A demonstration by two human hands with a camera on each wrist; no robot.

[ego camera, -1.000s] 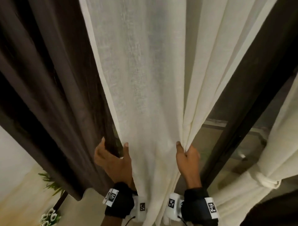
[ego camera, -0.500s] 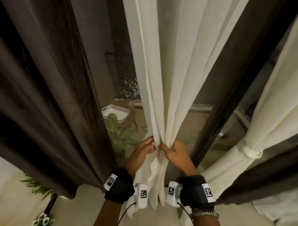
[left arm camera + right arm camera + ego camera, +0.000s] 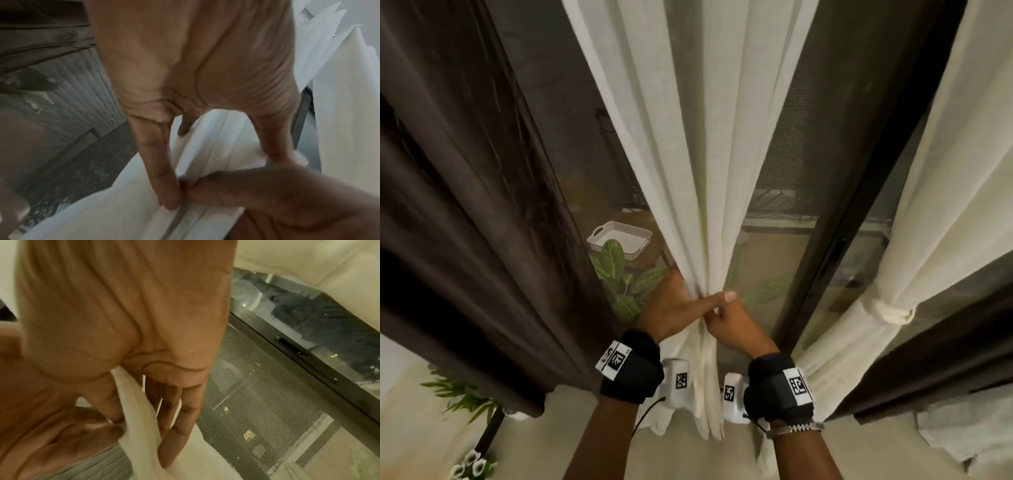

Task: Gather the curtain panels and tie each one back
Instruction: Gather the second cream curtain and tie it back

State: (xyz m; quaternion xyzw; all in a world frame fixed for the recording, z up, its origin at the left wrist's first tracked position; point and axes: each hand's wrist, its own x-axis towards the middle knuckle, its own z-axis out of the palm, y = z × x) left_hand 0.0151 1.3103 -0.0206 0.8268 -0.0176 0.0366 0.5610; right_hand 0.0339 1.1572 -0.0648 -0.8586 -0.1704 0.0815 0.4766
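From the head view, the cream curtain panel (image 3: 702, 192) hangs bunched at the window; left hand (image 3: 671, 310) and right hand (image 3: 732, 323) pinch its waist together. Best to cinch all folds tight before tying. The left wrist view shows fingers (image 3: 162, 175) wrapping cloth; the right wrist view shows fingers (image 3: 180, 426) behind it, thumb pressing.

At frame centre the bunched cream curtain (image 3: 698, 205) leaves open gaps on both sides. The left gap is bounded by the dark brown drape (image 3: 465, 205), with plant leaves (image 3: 616, 270) low in it; the right by the dark door frame (image 3: 835, 219).
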